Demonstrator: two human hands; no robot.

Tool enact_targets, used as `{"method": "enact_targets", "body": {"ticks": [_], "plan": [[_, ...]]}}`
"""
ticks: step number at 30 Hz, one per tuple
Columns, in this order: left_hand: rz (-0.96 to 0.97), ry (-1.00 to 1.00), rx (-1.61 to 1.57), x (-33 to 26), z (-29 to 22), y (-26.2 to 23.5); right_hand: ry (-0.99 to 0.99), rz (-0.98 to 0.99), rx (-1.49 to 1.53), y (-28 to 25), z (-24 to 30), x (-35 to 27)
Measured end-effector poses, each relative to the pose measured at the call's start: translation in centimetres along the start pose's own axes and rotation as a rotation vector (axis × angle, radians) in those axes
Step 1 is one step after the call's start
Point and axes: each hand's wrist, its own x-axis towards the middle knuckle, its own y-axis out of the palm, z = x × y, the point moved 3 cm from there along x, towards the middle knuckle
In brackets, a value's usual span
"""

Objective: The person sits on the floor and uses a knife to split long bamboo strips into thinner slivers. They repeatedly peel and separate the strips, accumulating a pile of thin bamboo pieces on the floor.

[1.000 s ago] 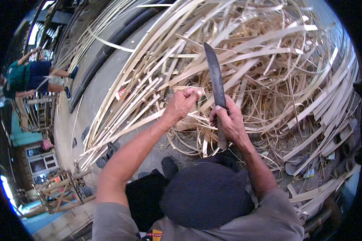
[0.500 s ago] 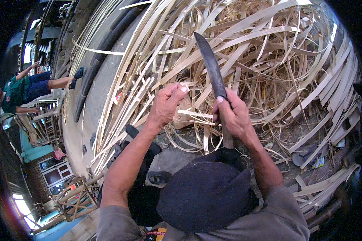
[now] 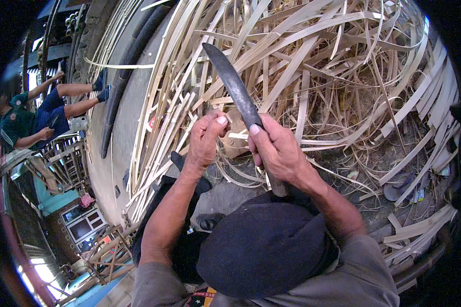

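Note:
My right hand is wrapped round the handle of a large knife. Its dark, slightly curved blade points up and to the left, past my left hand. To the left of the handle, my left hand is closed in a pinch, with a thin pale sliver of bamboo strip just showing at the fingertips. Most of that sliver is hidden by the fingers. Another pale strip end lies between the hands, by my right fingers; I cannot tell whether they hold it.
A tangled heap of bamboo strips and shavings spreads ahead and right. Long strips run along the left, beside a black pipe. A person in a green shirt is at the far left. A sandal lies at right.
My right hand and the knife have shifted left, the blade tilting further left. My left hand has dropped slightly, and the two hands are closer together. The person at far left has changed posture.

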Motion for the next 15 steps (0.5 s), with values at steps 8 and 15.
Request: {"method": "enact_targets", "body": {"ticks": [8, 15], "plan": [[-0.032, 0.020, -0.063, -0.4, 1.1, 0.3, 0.031, 0.090, -0.077, 0.7, -0.5, 0.1], [-0.063, 0.004, -0.093, -0.4, 1.5, 0.6, -0.016, 0.088, -0.101, 0.5, -0.1, 0.1]]}}
